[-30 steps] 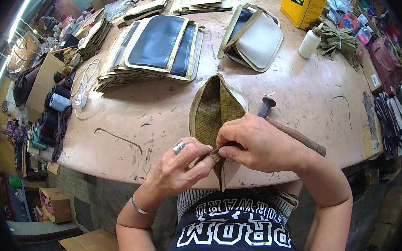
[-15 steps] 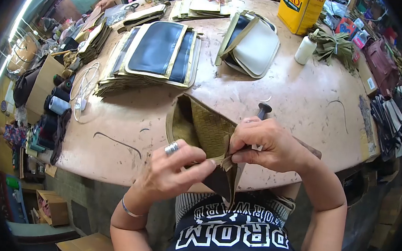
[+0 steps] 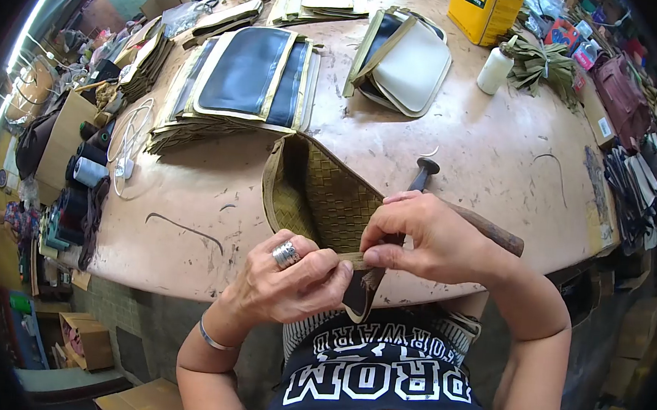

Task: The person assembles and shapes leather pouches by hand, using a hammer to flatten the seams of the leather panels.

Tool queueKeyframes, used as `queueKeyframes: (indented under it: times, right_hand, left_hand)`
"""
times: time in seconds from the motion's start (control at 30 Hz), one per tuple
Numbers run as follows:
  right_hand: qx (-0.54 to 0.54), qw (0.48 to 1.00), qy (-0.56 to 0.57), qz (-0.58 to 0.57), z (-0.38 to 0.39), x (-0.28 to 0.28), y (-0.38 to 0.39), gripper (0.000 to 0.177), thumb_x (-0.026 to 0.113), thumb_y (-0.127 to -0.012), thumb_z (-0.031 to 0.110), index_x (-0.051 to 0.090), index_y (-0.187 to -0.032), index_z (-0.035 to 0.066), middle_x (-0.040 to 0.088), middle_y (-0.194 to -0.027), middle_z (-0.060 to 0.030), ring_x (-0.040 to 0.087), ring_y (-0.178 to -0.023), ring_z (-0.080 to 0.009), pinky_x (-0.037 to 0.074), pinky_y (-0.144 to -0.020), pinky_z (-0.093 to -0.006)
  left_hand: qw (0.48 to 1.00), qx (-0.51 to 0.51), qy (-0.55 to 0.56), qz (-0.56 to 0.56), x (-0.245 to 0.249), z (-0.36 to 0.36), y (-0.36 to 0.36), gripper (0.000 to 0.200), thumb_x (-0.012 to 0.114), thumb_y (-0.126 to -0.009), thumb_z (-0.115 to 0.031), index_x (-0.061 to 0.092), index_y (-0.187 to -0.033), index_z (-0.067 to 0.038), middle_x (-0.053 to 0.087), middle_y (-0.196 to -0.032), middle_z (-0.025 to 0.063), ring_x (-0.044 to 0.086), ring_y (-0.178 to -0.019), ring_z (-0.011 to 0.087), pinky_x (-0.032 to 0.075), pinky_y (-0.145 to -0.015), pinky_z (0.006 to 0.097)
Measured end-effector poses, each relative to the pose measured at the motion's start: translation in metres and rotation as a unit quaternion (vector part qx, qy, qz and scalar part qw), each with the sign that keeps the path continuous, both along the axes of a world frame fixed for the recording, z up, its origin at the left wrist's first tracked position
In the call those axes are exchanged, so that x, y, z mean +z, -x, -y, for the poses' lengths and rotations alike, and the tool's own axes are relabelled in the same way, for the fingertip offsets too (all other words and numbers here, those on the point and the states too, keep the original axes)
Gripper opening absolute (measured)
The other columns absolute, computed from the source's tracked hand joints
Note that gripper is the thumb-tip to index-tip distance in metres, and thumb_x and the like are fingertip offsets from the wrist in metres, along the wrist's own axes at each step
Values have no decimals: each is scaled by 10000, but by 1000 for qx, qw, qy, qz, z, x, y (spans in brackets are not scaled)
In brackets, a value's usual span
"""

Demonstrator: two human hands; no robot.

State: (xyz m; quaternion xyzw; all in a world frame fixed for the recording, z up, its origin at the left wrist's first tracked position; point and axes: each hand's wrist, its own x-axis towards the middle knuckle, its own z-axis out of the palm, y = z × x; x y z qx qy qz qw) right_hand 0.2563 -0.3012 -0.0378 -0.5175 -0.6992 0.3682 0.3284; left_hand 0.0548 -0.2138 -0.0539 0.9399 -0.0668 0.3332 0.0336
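An olive bag piece with a basket-weave pattern (image 3: 329,194) is between my hands, its top gaping open and its dark underside hanging below. My left hand (image 3: 285,274), wearing a wide silver ring, pinches the near edge between thumb and bent fingers. Close beside it, my right hand (image 3: 425,238) pinches the same edge at its right corner. Just beyond my right hand lies a hammer (image 3: 427,166) with a dark round face; its wooden handle (image 3: 494,230) runs partly behind that hand.
A stack of bag panels (image 3: 242,73) in dark blue and cream stands beyond the piece. More panels (image 3: 410,70), a white bottle (image 3: 496,68) and a yellow can (image 3: 483,14) sit further back. Thread spools (image 3: 89,173) and a white cable (image 3: 131,142) are at left.
The bag piece has swung wider open and shifted slightly left. My hands are closer together on its edge. Another person's hands at the far side have left the view.
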Motion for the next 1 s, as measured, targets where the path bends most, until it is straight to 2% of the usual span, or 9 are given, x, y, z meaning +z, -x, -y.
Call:
queueKeyframes:
  times: [0.07,0.17,0.27,0.37,0.47,0.67,0.77,0.87,1.0]
  right_hand:
    - [-12,999,27,-27,-1,1,0,181,635,-736,148,600,-800,-17,602,-734,-160,585,-756,-290,448,-699,-359]
    - [1,1000,24,-18,0,0,0,176,630,-745,152,605,-802,-13,606,-742,-165,588,-757,-298,451,-703,-364]
    - [1,1000,-11,20,-1,-2,2,178,631,-742,149,610,-807,-16,611,-754,-174,593,-764,-307,455,-710,-372]
    - [4,1000,22,19,-1,-1,4,172,631,-741,147,614,-811,-9,611,-743,-169,593,-762,-317,443,-750,-377]
    - [8,997,69,36,-1,1,6,134,639,-761,133,591,-852,46,596,-738,-67,576,-762,-214,296,-968,-376]
    - [-2,998,-8,66,0,0,10,108,631,-757,107,576,-813,33,591,-730,-77,576,-731,-221,311,-958,-374]
    - [-23,1000,-10,6,-3,-6,12,113,637,-749,103,571,-785,19,586,-724,-81,569,-717,-225,333,-941,-353]
    - [-9,1000,-19,-6,-4,-8,7,154,641,-731,120,600,-810,-5,601,-739,-172,580,-728,-317,439,-746,-367]
    - [5,998,42,-50,-2,-8,0,173,648,-725,121,593,-816,-15,604,-742,-165,585,-705,-254,452,-680,-340]
  left_hand:
    - [1000,1,11,-3,0,0,0,223,698,-587,-179,627,-786,-107,492,-797,-2,511,-599,106,409,-501,250]
    - [1000,-1,12,-10,0,-1,1,258,701,-578,-206,629,-803,-100,497,-806,3,520,-615,113,413,-508,253]
    - [999,16,45,-24,1,3,1,276,707,-559,-21,642,-812,-111,529,-783,9,521,-608,139,427,-485,258]
    - [998,14,55,-22,1,1,0,282,698,-557,-13,642,-820,-97,530,-783,13,520,-604,146,429,-483,263]
    - [999,-1,40,-16,-2,-4,-1,265,687,-587,-190,617,-818,-80,505,-817,15,525,-630,130,413,-511,262]
    - [999,21,34,-4,1,-4,-3,256,683,-583,-85,615,-830,-79,508,-819,16,525,-620,128,420,-514,261]
    - [1000,23,17,-4,2,-3,-4,231,691,-607,-85,610,-824,-87,523,-787,8,531,-594,126,423,-518,261]
    - [987,73,75,-119,17,-3,1,190,691,-640,-84,599,-806,-92,545,-751,4,538,-564,134,428,-506,264]
    - [968,28,198,-150,25,1,6,223,703,-611,-23,586,-796,-67,579,-715,50,565,-576,187,447,-500,301]
